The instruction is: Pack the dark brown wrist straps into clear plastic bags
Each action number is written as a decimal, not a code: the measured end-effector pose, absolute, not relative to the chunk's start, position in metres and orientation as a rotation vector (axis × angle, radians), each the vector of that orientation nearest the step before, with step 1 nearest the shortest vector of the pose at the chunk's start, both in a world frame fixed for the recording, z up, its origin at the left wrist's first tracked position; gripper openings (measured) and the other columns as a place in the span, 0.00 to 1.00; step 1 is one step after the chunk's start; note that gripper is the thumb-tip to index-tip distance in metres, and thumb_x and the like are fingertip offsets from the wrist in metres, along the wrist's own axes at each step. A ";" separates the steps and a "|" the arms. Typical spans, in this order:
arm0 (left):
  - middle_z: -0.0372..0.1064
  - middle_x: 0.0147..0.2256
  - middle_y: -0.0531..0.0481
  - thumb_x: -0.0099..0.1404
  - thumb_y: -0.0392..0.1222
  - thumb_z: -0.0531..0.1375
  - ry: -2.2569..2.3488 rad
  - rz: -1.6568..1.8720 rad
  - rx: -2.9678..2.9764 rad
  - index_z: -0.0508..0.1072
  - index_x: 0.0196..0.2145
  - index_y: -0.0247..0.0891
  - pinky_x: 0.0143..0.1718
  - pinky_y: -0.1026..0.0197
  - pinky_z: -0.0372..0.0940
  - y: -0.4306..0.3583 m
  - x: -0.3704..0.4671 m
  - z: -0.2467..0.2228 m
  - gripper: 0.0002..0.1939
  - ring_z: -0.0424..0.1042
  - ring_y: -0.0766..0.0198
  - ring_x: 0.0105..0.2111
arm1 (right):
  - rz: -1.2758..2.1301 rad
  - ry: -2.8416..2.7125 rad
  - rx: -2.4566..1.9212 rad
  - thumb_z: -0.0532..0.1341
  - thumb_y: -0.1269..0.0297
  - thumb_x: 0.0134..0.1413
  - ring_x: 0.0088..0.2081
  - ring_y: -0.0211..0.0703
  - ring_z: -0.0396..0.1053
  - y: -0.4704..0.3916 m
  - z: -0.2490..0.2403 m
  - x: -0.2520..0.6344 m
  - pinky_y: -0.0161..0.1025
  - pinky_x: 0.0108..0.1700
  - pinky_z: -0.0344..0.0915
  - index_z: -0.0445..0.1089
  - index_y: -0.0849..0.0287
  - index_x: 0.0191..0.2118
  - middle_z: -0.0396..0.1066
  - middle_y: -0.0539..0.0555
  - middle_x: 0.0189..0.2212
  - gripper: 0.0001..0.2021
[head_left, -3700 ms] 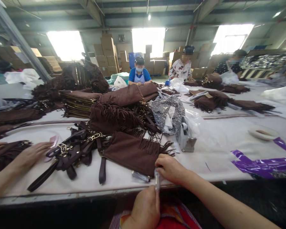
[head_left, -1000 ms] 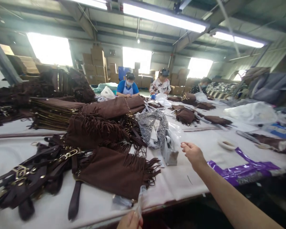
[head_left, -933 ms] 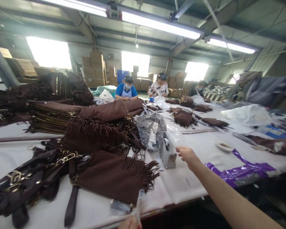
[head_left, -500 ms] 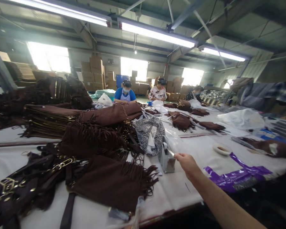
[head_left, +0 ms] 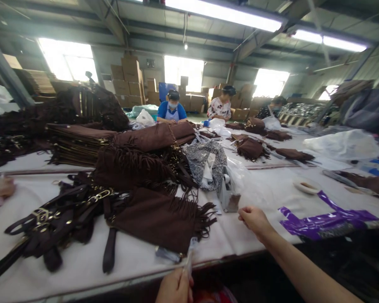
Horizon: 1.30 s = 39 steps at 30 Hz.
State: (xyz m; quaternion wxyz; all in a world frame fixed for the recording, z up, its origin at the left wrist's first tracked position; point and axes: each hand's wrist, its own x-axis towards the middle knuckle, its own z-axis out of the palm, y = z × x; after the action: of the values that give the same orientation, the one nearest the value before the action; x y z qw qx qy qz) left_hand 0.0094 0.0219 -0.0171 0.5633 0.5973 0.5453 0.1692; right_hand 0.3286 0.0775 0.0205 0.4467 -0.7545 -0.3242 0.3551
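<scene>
My left hand (head_left: 174, 288) is at the bottom edge, shut on a thin clear plastic sleeve (head_left: 188, 257) that sticks up over the table's front edge. My right hand (head_left: 254, 219) hovers above the white table (head_left: 259, 193), just right of a grey tape dispenser (head_left: 229, 198). Its fingers are pinched together, and I cannot make out anything between them. A brown fringed suede piece (head_left: 164, 219) lies flat between my hands. A small clear packet (head_left: 167, 253) lies at the near edge of that piece.
Dark brown straps with gold buckles (head_left: 60, 219) are heaped at the left, and a co-worker's hand (head_left: 0, 187) rests beyond them. Stacked brown suede pieces (head_left: 135, 155) and a patterned cloth (head_left: 208, 162) sit behind. Purple plastic (head_left: 328, 219) and a tape roll (head_left: 305, 185) lie right. Several people work across the table.
My right hand reached out to the tape dispenser and has now drawn back toward me and to the right. My left hand still holds the clear sleeve. The view tilted down.
</scene>
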 end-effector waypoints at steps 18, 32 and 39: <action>0.71 0.30 0.45 0.70 0.42 0.44 1.415 0.581 1.881 0.68 0.32 0.39 0.30 0.60 0.56 0.000 0.002 -0.002 0.16 0.70 0.60 0.29 | 1.484 -1.476 -1.720 0.58 0.62 0.49 0.17 0.33 0.59 0.023 0.023 0.155 0.31 0.22 0.54 0.67 0.60 0.19 0.67 0.48 0.14 0.12; 0.71 0.45 0.33 0.67 0.47 0.52 1.510 0.762 1.700 0.63 0.54 0.35 0.43 0.53 0.64 -0.010 -0.001 -0.011 0.21 0.73 0.48 0.40 | 1.237 -1.471 -1.962 0.61 0.55 0.47 0.17 0.37 0.63 0.021 0.017 0.148 0.33 0.21 0.57 0.66 0.58 0.17 0.67 0.49 0.12 0.16; 0.73 0.40 0.38 0.69 0.46 0.48 1.396 0.747 1.734 0.71 0.43 0.38 0.43 0.56 0.62 -0.004 -0.002 -0.003 0.15 0.71 0.54 0.39 | 1.370 -1.361 -1.890 0.60 0.58 0.46 0.15 0.35 0.60 0.015 0.018 0.150 0.33 0.19 0.55 0.67 0.58 0.18 0.68 0.49 0.13 0.13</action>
State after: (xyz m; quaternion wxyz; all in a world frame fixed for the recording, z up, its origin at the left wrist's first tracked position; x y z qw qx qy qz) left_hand -0.0022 -0.0045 -0.0029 0.3866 0.6811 0.5483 0.2934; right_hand 0.1502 0.0151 0.0181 0.2181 -0.6826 -0.4915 0.4950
